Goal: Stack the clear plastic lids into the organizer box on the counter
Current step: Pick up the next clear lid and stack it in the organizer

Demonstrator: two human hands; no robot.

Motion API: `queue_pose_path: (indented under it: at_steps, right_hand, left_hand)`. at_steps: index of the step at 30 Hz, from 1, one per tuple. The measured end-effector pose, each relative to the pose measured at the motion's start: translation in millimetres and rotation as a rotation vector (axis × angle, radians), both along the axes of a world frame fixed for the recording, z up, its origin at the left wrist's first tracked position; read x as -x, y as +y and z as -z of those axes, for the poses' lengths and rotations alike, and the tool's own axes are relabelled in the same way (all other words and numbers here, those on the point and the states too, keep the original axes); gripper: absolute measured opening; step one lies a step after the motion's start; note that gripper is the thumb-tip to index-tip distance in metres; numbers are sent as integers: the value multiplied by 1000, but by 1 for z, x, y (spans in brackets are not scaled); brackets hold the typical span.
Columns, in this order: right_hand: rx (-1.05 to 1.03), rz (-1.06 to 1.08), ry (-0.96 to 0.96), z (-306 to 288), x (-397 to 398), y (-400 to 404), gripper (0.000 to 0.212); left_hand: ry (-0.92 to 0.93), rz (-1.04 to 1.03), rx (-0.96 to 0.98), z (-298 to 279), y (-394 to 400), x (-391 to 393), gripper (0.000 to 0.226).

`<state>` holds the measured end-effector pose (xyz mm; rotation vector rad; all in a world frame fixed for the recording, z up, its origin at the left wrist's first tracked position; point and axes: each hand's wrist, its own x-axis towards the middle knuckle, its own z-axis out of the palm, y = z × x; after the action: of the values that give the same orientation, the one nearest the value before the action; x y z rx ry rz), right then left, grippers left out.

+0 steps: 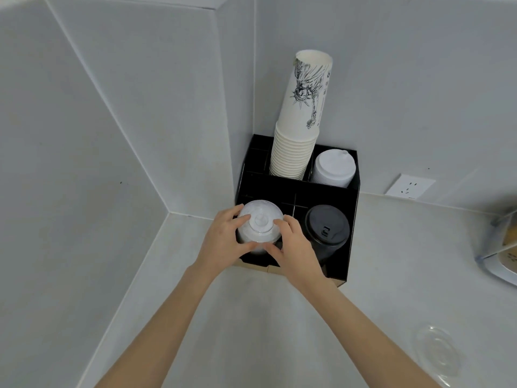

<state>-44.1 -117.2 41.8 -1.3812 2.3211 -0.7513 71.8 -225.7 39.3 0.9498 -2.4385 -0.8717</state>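
Note:
A black organizer box [321, 189] stands in the counter's corner. In its front left compartment sits a stack of clear domed plastic lids [260, 219]. My left hand [223, 242] grips the stack's left side, thumb under its front edge. My right hand [293, 245] grips its right side, fingertips on the rim. Another clear flat lid [437, 354] lies alone on the counter at the lower right.
Black lids [327, 228] fill the front right compartment, white lids [334, 168] the back right, and a tall stack of white paper cups [302, 121] the back middle. A wall socket [409, 186] is on the right. A bag of items [500, 247] lies at the right edge.

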Motion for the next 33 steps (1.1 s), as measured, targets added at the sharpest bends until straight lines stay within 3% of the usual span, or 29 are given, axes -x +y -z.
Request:
queue_pose_path:
  at_steps: [21,27,33]
  right_hand:
    - [1,8,-107,12,2,-4,46]
    - [36,-43,-131,-3,-1,10,49]
    - [164,-94,-144,-20,8,40,41]
  left_hand:
    - [-17,-95,-140,2,6,9,62]
    - [-69,-119,-56,-10,24,6,62]
    - [18,-98,34,-27,55,11,49]
